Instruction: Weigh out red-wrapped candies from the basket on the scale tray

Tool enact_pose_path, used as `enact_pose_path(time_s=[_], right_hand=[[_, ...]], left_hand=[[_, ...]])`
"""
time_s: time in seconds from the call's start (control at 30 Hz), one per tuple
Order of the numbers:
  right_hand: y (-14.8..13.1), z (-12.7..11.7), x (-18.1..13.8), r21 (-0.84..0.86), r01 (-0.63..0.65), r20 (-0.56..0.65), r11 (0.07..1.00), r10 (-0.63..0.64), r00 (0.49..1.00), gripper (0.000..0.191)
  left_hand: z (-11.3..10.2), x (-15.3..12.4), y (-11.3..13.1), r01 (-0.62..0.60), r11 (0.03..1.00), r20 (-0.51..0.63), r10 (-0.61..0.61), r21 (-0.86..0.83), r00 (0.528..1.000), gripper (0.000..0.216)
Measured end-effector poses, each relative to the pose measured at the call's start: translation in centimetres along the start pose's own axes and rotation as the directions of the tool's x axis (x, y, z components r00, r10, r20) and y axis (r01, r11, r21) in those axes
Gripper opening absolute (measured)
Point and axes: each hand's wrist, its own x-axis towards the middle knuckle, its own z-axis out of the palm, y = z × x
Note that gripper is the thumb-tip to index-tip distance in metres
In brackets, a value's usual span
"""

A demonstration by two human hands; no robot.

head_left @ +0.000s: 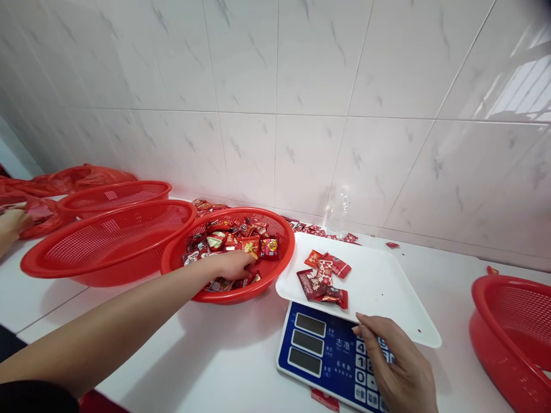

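Head view: left hand (236, 265) among sweets (270, 248) in basket (289, 244), grip hidden; right hand (398, 358) over scale (338, 355), fingertips narrow at tray (379, 275) edge, hold unclear.

Candies (324, 272) on tray (379, 272) atop scale (336, 355)

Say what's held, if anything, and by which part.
Cannot tell: left hand is among glossy wrapped candies, right hand at the rim of the white plastic tray.

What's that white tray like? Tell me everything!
The shallow white rectangular tray looks like smooth plastic, with rounded corners and a low rim. It lies over the back of the blue electronic scale. Mostly red wrapped sweets cluster left, specks lie right. The bare right hand is at its near edge.
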Motion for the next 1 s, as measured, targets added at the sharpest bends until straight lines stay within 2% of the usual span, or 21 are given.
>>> enact_pose_path(time_s=[0.23, 0.37, 0.57, 0.8, 1.0], right_hand=[[0.0, 0.1, 0.2, 0.008, -0.012, 0.007, 1.000, 0.012, 1.000, 0.018], [-0.2, 0.1, 0.2, 0.025, -0.002, 0.001, 1.000, 0.002, 1.000, 0.018], [-0.4, 0.0, 0.2, 0.073, 0.007, 0.014, 0.997, -0.008, 1.000, 0.022], [-0.6, 0.0, 0.1, 0.111, 0.021, 0.029, 0.994, -0.025, 0.999, 0.025], [-0.7, 0.0, 0.2, 0.130, 0.027, 0.027, 0.991, -0.030, 0.999, 0.026]], left_hand=[[-0.7, -0.5, 0.6, 0.037, 0.994, 0.042, -0.033, -0.105, 0.999, 0.027], [-0.6, -0.2, 0.2, 0.023, 0.993, 0.069, -0.014, -0.120, 0.998, 0.023], [-0.6, 0.3, -0.6, -0.038, 0.980, -0.089, 0.021, -0.195, 0.996, 0.020], [-1.1, 0.2, -0.6, -0.038, 0.930, -0.310, -0.083, -0.366, 0.947, 0.024], [-1.0, 0.6, -1.0, -0.068, 0.898, -0.372, -0.110, -0.435, 0.922, 0.025]])
